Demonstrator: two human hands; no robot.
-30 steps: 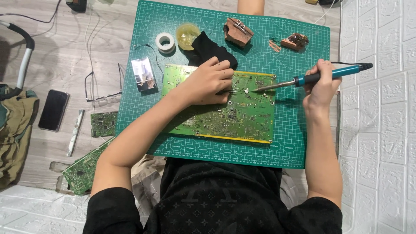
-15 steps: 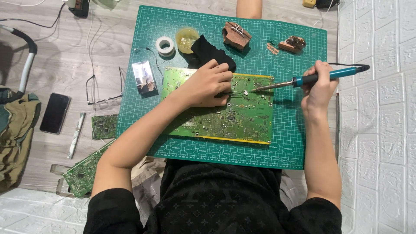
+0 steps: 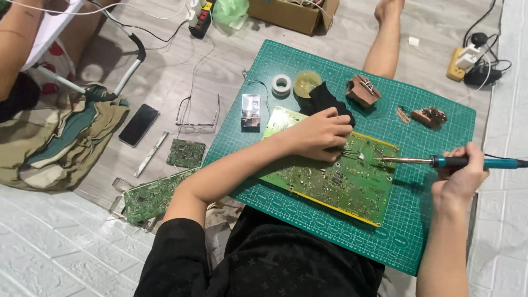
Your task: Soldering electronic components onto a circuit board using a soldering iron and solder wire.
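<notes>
The green circuit board (image 3: 330, 176) lies tilted on the green cutting mat (image 3: 429, 220), and the soldering iron (image 3: 456, 161), whose tip touched the board beside the fingers half a second ago, now hangs with its tip drawn back toward three o'clock, over the board's right edge, so the joint looks freshly left, as far as I can judge; the left hand (image 3: 322, 133) presses down on the board's upper middle, fingers curled narrow around thin metal tweezers (image 3: 350, 154) that point toward the iron, while the right hand (image 3: 459, 176) is closed around the iron's blue handle off the board at three o'clock; at twelve o'clock of the board sit a black cloth (image 3: 324, 96), a tape roll (image 3: 282, 84) and a round yellow tin (image 3: 307, 82), and at nine o'clock, off the mat, lie glasses (image 3: 197, 113) and a black phone (image 3: 139, 125)
</notes>
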